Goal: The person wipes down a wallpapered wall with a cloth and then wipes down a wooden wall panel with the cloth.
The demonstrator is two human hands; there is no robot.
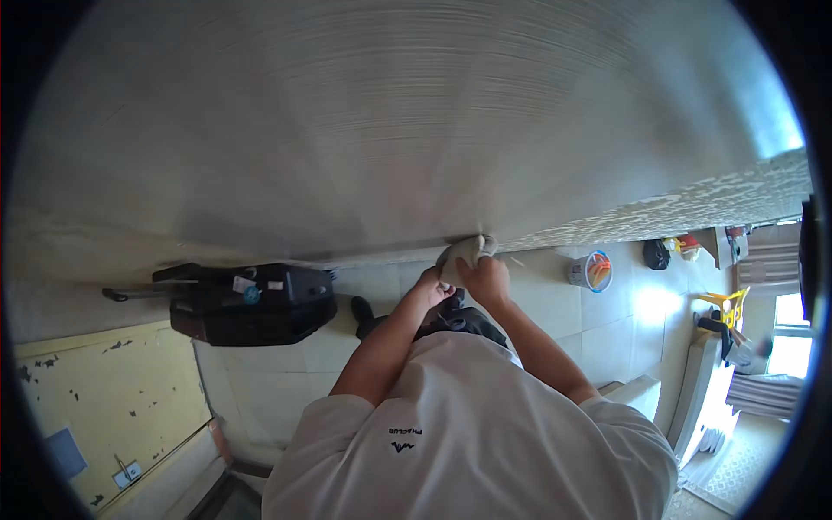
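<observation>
Both hands meet in front of my body, close to the lower edge of a broad grey surface (390, 156). A pale, bunched cloth (468, 252) is between them, near that edge. My right hand (487, 282) is closed on the cloth from the right, thumb lying over it. At the cloth's lower left side, my left hand (431, 288) has its fingers curled in against it. What lies beneath the cloth is hidden.
A black suitcase (251, 303) lies to the left, its handle extended. Further left is a chipped yellow door (121, 407). On the tiled floor to the right are a bucket (591, 271), a black bag (656, 254) and a yellow chair (732, 305).
</observation>
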